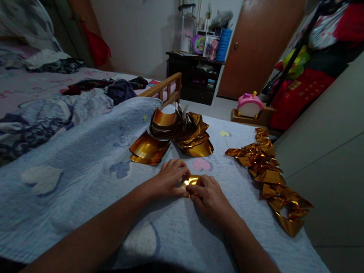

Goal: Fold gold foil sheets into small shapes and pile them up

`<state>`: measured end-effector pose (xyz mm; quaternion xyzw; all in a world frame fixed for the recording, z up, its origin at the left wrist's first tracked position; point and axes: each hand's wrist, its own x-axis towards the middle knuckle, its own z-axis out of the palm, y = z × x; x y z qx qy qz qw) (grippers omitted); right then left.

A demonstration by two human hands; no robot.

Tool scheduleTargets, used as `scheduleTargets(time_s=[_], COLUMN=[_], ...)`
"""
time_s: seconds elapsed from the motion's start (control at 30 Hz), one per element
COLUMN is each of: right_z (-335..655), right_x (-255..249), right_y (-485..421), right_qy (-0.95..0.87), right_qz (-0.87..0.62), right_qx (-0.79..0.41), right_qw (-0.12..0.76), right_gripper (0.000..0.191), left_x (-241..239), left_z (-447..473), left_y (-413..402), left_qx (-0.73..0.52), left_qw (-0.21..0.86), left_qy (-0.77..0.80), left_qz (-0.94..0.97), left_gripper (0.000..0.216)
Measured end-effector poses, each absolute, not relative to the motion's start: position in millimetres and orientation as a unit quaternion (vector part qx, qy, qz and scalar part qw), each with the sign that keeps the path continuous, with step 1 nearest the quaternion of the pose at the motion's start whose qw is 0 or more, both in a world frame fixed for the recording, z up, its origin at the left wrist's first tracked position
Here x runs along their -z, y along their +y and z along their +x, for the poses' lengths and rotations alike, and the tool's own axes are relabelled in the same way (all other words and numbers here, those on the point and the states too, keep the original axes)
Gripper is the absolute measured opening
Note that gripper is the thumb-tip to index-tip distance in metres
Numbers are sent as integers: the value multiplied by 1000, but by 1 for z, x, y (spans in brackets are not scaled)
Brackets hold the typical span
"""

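Pinching a small gold foil piece (pixel 191 184) from either side, the left hand (pixel 173 178) and right hand (pixel 209 195) are close together, fingers bent and drawn in narrow. Both forearms slant inward from the lower corners, low over the pale blue blanket (pixel 88 214), and the wrists are nearly straight. The left thumb and fingers are at the foil's left edge; the right fingertips lie over its right part. The foil sits between the hands, near the middle of the blanket.

Just beyond are fanned gold sheets (pixel 198 141), with curved loose sheets (pixel 149 147) beside them on the left. Crumpled gold foil (pixel 268 167) trails along the right side.

Against the far wall, a dark cabinet (pixel 173 76) carries a blue ribbed container (pixel 223 44); what is inside is too dim to tell. The cabinet's open shelf holds small bluish items (pixel 211 83). A pink toy (pixel 250 104) stands on a brown box (pixel 269 116), close to a red case (pixel 302 97) whose yellowish marks are too small to read. Red lettering on the pink bedsheet (pixel 56 85) is likewise illegible.
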<state>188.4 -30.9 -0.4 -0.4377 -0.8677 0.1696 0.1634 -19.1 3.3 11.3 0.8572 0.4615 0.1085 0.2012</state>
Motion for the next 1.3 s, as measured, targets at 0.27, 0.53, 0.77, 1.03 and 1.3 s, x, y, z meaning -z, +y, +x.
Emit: scheduleTargets(time_s=[0.27, 0.53, 0.77, 1.03, 1.3], right_z=[188, 182, 176, 176, 171], right_x=[0, 9, 5, 6, 3], right_y=[-30, -25, -28, -28, -29], right_qy=[-864, -838, -832, -836, -830], right_qz=[-446, -489, -511, -512, -530], right_qx=[-167, -165, -144, -125, -104], right_qw=[164, 177, 160, 152, 141], right_gripper=[23, 20, 14, 15, 18], left_x=[-10, -9, -8, -4, -7], left_z=[-18, -20, -19, -20, -19], left_y=[6, 6, 5, 6, 7], left_qx=[-107, -80, -82, -84, -70], left_qw=[243, 246, 223, 201, 205], left_qy=[412, 432, 461, 468, 482], left_qz=[872, 864, 855, 856, 849], left_gripper=[16, 28, 38, 42, 48])
